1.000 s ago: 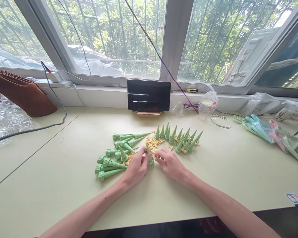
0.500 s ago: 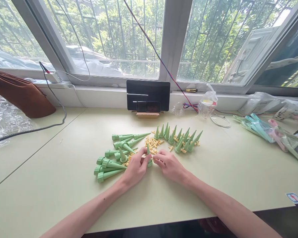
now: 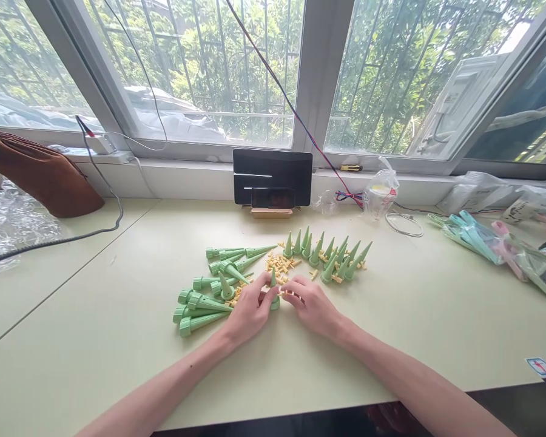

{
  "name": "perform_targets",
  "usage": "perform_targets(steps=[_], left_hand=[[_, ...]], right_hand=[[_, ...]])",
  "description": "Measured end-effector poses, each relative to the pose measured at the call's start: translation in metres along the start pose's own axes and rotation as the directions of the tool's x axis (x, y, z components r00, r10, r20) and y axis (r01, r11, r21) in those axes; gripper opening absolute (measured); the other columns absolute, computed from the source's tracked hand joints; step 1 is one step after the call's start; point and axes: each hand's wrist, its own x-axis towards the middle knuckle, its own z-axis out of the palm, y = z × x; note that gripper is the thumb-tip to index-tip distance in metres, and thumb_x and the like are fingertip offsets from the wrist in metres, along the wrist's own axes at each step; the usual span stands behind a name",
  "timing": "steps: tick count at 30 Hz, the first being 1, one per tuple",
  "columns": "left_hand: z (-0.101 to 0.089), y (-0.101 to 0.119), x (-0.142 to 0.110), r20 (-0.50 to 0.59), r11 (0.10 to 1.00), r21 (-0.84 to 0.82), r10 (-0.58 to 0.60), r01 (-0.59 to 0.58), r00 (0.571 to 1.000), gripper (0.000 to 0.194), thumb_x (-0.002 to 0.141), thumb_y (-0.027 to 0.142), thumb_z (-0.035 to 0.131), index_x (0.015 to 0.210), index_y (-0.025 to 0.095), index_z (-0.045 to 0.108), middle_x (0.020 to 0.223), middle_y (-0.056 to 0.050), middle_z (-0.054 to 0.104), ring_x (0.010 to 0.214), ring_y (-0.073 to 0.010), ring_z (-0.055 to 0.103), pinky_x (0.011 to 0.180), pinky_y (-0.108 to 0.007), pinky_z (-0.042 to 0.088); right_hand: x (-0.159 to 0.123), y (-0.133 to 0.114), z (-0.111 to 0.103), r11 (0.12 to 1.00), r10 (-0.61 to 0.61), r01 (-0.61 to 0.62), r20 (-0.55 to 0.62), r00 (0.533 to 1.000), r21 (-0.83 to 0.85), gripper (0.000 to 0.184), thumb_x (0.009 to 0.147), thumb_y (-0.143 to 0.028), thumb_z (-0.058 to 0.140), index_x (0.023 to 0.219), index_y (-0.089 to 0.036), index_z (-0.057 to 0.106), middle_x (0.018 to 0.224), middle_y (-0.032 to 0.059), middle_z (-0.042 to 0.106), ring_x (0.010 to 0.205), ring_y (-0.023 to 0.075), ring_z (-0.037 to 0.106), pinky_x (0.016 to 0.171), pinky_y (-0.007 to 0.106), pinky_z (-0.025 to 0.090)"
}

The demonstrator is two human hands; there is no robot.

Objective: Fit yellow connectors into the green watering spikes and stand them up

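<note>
My left hand [image 3: 251, 303] is closed round a green plastic spike [image 3: 273, 278], which stands upright on its wide base. On the spike's right side my right hand [image 3: 308, 301] pinches a small yellow valve [image 3: 281, 294], its tip at or against the spike; I cannot tell whether it sits in a hole. Just behind my hands lies a pile of yellow valves [image 3: 279, 264]. Left of my left hand, several green spikes [image 3: 204, 301] lie on their sides, and one short spike [image 3: 225, 286] stands among them. Upright spikes with yellow valves in them [image 3: 341, 261] stand at the back right.
A black tablet [image 3: 273, 170] leans on a stand at the back of the table [image 3: 118, 315]. A brown pouch [image 3: 45, 176] and a black cable [image 3: 95, 232] are at the left. Bagged pink and teal items [image 3: 477, 237] lie at the right, near a wrapped cup [image 3: 380, 193].
Both hands hold nearly the same place and grip. The whole view has shifted slightly; the yellow valve now shows a little more clearly beside the spike.
</note>
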Motion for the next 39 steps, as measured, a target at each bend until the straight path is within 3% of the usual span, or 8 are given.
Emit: perform_targets(steps=[11, 19, 39], left_hand=[[-0.0013, 0.0009, 0.0011, 0.032, 1.000, -0.012, 0.018, -0.018, 0.999, 0.019, 0.099, 0.034, 0.041, 0.088, 0.020, 0.045, 0.076, 0.003, 0.047, 0.050, -0.0072, 0.035, 0.049, -0.024, 0.023], [-0.0018, -0.0015, 0.0003, 0.043, 0.997, 0.048, 0.055, -0.057, 0.998, 0.020, 0.098, 0.032, 0.043, 0.082, 0.021, 0.038, 0.066, 0.007, 0.031, 0.049, -0.0075, 0.034, 0.048, -0.023, 0.021], [-0.0034, -0.0019, -0.0020, 0.094, 0.991, 0.113, 0.063, -0.074, 0.994, 0.011, 0.097, 0.030, 0.043, 0.093, 0.020, 0.046, 0.061, 0.007, 0.045, 0.051, -0.0098, 0.040, 0.052, -0.023, 0.031]], right_hand=[[-0.0005, 0.0017, 0.0023, 0.999, -0.028, 0.029, -0.038, 0.999, 0.023, 0.016, 0.097, -0.014, 0.050, 0.101, -0.020, 0.064, 0.090, 0.0038, 0.059, 0.072, 0.0151, 0.055, 0.068, 0.026, 0.045], [-0.0003, 0.0053, 0.0053, 0.997, -0.057, 0.060, -0.054, 0.997, 0.049, 0.015, 0.095, -0.011, 0.053, 0.098, -0.019, 0.065, 0.087, 0.0048, 0.059, 0.071, 0.0166, 0.054, 0.065, 0.028, 0.045], [0.0007, 0.0041, 0.0036, 0.985, -0.023, 0.026, -0.018, 1.000, 0.169, 0.015, 0.094, -0.010, 0.052, 0.094, -0.018, 0.064, 0.082, 0.0041, 0.067, 0.073, 0.0174, 0.060, 0.068, 0.027, 0.044]])
